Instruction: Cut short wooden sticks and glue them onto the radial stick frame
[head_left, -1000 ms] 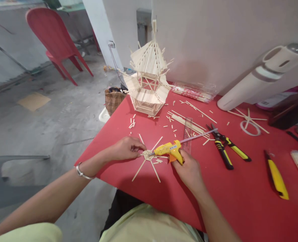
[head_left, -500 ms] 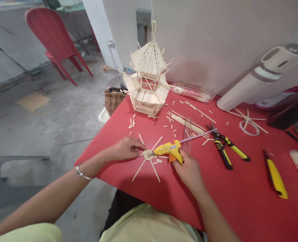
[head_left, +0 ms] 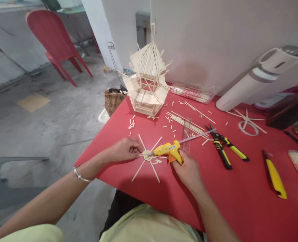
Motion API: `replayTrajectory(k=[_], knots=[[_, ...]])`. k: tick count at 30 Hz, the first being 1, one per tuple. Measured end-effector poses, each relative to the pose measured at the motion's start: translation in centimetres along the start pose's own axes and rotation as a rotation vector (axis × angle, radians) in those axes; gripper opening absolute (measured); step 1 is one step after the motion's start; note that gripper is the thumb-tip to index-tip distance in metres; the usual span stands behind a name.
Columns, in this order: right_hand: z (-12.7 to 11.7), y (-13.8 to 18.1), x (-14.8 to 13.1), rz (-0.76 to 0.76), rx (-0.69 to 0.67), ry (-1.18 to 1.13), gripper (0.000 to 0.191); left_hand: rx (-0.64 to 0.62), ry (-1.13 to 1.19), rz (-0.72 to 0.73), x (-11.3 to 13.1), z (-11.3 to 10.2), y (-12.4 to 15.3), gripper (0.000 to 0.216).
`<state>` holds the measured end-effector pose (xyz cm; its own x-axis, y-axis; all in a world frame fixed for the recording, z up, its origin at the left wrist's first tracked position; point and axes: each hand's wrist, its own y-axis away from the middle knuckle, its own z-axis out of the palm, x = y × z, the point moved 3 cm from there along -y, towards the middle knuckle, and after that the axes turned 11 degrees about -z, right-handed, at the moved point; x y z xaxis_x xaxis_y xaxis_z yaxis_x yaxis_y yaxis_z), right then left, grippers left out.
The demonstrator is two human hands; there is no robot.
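Note:
A spoked frame of thin wooden sticks, with a small ring of short pieces at its middle, lies flat near the table's front edge. My left hand rests at its left side, fingers curled together over the end of the left spoke; the fingertips partly hide that spoke. A yellow hot glue gun is gripped in my right hand, its nozzle at the frame's centre. A long clear glue stick sticks out of the gun's back. Several short stick pieces lie just under the gun.
On the red table stands a stick-built pagoda model. Loose sticks, a clear ruler, cutting pliers and a yellow utility knife lie to the right. A white flask leans by the wall, near another stick star.
My left fingers have drawn back slightly to the left from the frame's centre. The glue gun stays with its nozzle at the middle of the frame.

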<state>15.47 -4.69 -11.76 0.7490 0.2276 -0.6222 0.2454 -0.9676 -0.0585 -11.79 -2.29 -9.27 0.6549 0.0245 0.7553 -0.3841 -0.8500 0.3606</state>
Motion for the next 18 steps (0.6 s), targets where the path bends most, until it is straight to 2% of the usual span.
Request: replayTrajectory(k=[18], knots=[[0.02, -0.09, 0.02, 0.017, -0.010, -0.009, 0.019, 0.001, -0.016, 0.026, 0.27, 0.01, -0.11, 0.015]])
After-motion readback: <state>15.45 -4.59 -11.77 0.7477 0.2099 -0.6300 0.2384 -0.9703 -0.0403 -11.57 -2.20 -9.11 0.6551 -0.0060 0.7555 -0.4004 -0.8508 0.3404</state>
